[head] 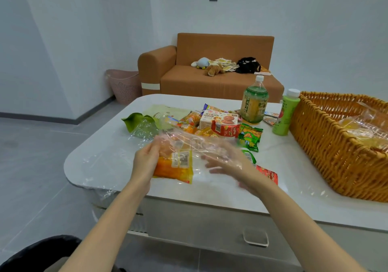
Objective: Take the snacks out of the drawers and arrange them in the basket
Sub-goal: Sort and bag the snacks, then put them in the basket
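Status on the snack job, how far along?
Done: a few clear-wrapped packs lie in the basket. In hand: the left hand grips an orange pack, with the right hand open beside it. Left: cookie box, green packets, red packet and others on the table.

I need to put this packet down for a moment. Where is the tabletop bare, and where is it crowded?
Bare: the near-left corner of the table, left of the left hand holding the orange packet; and the strip between the red packet and the basket. Crowded: the middle, around the cookie box and the tea bottle.
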`<state>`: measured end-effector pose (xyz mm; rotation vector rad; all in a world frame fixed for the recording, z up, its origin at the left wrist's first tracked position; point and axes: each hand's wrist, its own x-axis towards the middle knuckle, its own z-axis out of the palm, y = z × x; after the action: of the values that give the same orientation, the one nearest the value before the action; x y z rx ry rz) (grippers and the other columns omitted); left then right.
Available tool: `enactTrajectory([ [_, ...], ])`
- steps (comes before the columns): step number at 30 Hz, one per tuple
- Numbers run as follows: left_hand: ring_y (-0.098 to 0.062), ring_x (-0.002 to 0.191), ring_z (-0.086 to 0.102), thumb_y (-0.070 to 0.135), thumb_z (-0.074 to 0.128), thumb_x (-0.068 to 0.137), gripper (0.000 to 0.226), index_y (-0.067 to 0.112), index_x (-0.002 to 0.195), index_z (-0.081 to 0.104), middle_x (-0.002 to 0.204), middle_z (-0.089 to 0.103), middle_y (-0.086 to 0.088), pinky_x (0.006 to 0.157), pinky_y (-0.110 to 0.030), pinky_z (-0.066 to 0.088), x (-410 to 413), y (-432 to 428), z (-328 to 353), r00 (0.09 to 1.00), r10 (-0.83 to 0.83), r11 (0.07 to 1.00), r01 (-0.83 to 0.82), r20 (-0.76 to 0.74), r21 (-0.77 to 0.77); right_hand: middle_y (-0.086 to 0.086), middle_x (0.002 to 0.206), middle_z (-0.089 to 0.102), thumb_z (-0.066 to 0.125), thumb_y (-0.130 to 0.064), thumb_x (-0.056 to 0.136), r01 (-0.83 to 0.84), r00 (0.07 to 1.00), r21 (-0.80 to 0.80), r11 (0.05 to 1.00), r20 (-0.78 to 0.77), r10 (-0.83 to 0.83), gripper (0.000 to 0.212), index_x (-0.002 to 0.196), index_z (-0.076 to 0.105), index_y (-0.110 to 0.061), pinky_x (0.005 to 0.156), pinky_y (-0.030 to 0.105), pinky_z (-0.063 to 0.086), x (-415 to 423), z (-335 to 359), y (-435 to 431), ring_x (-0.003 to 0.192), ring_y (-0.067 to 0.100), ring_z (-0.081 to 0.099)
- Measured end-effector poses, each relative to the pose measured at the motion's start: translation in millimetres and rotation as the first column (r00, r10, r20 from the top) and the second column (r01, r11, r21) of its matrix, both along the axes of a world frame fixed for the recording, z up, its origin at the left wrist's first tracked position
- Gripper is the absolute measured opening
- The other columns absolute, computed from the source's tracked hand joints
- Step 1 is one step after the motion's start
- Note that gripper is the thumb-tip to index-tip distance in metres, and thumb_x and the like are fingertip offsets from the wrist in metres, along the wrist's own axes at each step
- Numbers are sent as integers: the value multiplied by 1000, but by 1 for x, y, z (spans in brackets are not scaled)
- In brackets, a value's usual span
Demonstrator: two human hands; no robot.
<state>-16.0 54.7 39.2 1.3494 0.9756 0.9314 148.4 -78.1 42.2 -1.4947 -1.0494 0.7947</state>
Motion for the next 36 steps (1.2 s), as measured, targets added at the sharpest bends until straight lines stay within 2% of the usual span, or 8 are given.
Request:
enactTrajectory([
  [7, -20, 85, 64, 48, 55, 92, 21, 30, 85, 63, 88, 69, -1, 75, -31, 50, -27, 33, 0, 996, 90, 988, -92, -24, -126, 0, 108, 62, 57, -10, 93, 594, 801, 52, 803, 56, -596, 21, 113, 55, -16, 90, 36, 52, 43, -17, 35, 103, 17, 60],
  [11, -14, 78, 61, 46, 52, 94, 24, 29, 105, 65, 81, 68, 3, 70, -27, 50, -32, 46, -2, 988, -33, 993, 15, -149, -120, 0, 123, 57, 47, -16, 99, 559, 814, -30, 829, 212, -541, 31, 129, 53, -12, 84, 25, 40, 48, -32, 59, 105, 11, 49],
  [14, -13, 76, 61, 46, 46, 98, 24, 34, 107, 65, 63, 68, 12, 68, -26, 50, -33, 55, -5, 970, -72, 996, 56, -234, -73, 2, 130, 58, 45, -20, 100, 479, 842, -63, 875, 314, -438, 35, 134, 53, -13, 87, 29, 45, 51, -44, 74, 109, 15, 54],
  [18, -16, 77, 66, 46, 42, 99, 32, 31, 114, 66, 78, 69, 5, 70, -28, 53, -31, 66, -7, 951, -89, 996, 87, -295, -20, 11, 139, 48, 54, -27, 96, 453, 830, -223, 863, 459, -317, 51, 143, 38, -16, 106, 41, 34, 59, -58, 88, 128, 33, 39],
  [23, -8, 73, 63, 47, 39, 99, 30, 34, 113, 62, 69, 69, 8, 59, -20, 45, -30, 73, -5, 941, -101, 994, 108, -323, 4, 15, 130, 42, 64, -39, 88, 505, 767, -280, 817, 580, -275, 47, 126, 50, -15, 100, 38, 29, 57, -66, 92, 124, 34, 29],
  [27, -7, 71, 61, 46, 37, 100, 28, 36, 110, 61, 63, 67, 11, 62, -20, 46, -30, 73, -5, 946, -37, 998, 53, -321, 39, 3, 109, 56, 70, -32, 85, 518, 806, -31, 855, 353, -476, 38, 109, 44, -18, 86, 37, 43, 54, -45, 88, 107, 23, 49],
  [31, -21, 96, 63, 51, 34, 100, 37, 36, 116, 64, 88, 71, 1, 97, -37, 47, -34, 78, -10, 950, 51, 998, -36, -308, 54, -7, 106, 60, 71, -22, 85, 435, 900, 161, 886, -74, -429, 43, 115, 41, -25, 74, 22, 48, 38, -1, 63, 93, 6, 59],
  [36, -25, 103, 59, 48, 33, 101, 41, 31, 122, 63, 104, 68, -6, 96, -35, 45, -29, 70, -6, 963, 98, 995, -103, -250, -6, 1, 108, 62, 72, -7, 79, 296, 955, 0, 955, 11, -296, 45, 117, 51, -22, 59, 18, 46, 38, 7, 22, 87, 12, 60],
])
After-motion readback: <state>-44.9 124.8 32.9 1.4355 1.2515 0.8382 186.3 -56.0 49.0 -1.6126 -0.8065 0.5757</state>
